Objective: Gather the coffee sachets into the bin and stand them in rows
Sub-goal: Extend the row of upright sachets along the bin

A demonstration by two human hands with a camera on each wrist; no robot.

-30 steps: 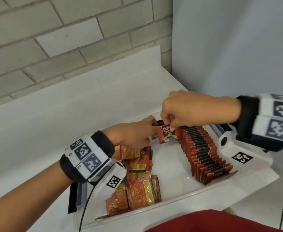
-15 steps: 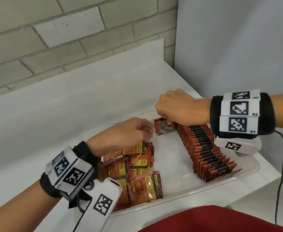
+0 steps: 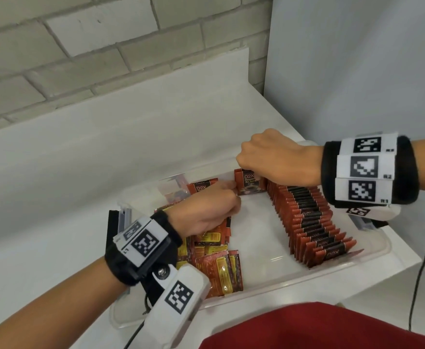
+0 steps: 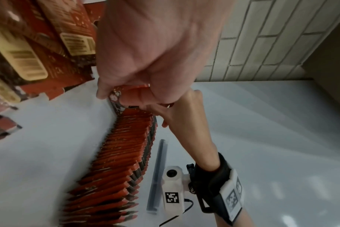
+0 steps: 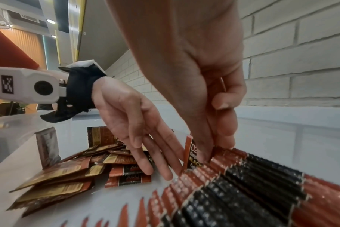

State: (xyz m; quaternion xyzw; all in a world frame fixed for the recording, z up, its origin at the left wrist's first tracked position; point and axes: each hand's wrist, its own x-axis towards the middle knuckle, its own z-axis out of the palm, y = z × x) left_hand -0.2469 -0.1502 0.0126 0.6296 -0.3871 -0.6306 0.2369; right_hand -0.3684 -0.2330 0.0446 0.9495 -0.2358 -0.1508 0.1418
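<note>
1. My left hand [image 3: 206, 210] has let go of the sachet [image 3: 250, 185] it was passing over; its fingers [image 5: 157, 155] now hang loose and spread above the loose pile [image 3: 216, 258] in the bin [image 3: 372, 255].
2. My right hand [image 3: 276, 159] pinches that sachet upright at the far end of the standing row [image 3: 309, 222].
3. Hand-off done; I'd judge the row grows by one.
</note>
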